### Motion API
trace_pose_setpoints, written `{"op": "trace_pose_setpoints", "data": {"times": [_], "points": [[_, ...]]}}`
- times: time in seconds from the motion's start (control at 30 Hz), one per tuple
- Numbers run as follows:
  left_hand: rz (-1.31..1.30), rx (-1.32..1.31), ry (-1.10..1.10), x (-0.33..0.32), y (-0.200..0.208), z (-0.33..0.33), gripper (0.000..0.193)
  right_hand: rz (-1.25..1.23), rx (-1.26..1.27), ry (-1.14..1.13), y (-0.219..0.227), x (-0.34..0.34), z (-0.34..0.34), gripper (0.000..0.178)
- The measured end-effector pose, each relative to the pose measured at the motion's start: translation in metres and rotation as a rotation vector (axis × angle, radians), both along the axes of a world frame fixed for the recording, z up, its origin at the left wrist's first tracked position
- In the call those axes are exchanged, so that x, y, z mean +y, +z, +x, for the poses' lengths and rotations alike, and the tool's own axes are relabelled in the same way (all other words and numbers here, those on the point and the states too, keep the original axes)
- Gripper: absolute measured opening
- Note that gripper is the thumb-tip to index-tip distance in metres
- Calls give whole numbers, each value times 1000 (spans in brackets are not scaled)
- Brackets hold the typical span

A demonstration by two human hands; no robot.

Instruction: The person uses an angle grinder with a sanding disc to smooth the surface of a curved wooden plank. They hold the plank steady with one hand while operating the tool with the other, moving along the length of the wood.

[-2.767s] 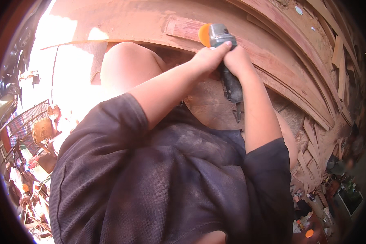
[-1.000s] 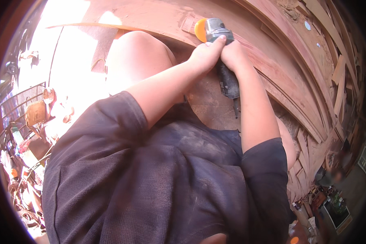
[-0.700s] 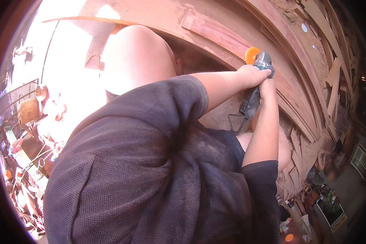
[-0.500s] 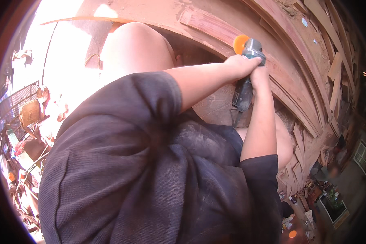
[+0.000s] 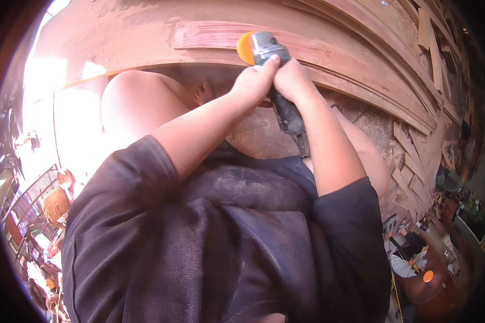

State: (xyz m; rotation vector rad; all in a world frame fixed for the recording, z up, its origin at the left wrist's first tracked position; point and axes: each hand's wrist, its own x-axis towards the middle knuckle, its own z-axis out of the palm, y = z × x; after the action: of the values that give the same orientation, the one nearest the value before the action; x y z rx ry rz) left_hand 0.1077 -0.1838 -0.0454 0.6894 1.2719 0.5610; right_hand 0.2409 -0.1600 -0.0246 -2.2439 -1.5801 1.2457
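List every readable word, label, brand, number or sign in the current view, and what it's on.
Nothing reads clearly enough to quote.
Power tool: no legible marking on its dusty body.
Reddish board: no lettering visible.
Dark shirt: none visible.
Clutter at far right: pale mark, too small to read reliably.
Clutter at left: too small and blurred to read.

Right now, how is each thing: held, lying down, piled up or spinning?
Left hand: wrapped around the power tool.
Right hand: gripping it too.
Power tool: held in both hands.
Orange disc: on the tool's head; spinning, cannot tell.
Reddish board: lying flat.
Wood scraps: piled loosely, right side.
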Motion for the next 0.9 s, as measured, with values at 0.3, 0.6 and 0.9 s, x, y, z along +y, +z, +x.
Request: {"op": "trace_pose_setpoints", "data": {"times": [0.3,0.6,0.9], "points": [[-50,-16,-503,35,-12,156,84,8,286,-625,-45,-35,168,49],[-88,-131,-333,59,-26,87,81,97,181,-352,-41,13,95,59],[49,63,126,44,2,67,69,-74,33,-4,-9,53,58,57]]}}
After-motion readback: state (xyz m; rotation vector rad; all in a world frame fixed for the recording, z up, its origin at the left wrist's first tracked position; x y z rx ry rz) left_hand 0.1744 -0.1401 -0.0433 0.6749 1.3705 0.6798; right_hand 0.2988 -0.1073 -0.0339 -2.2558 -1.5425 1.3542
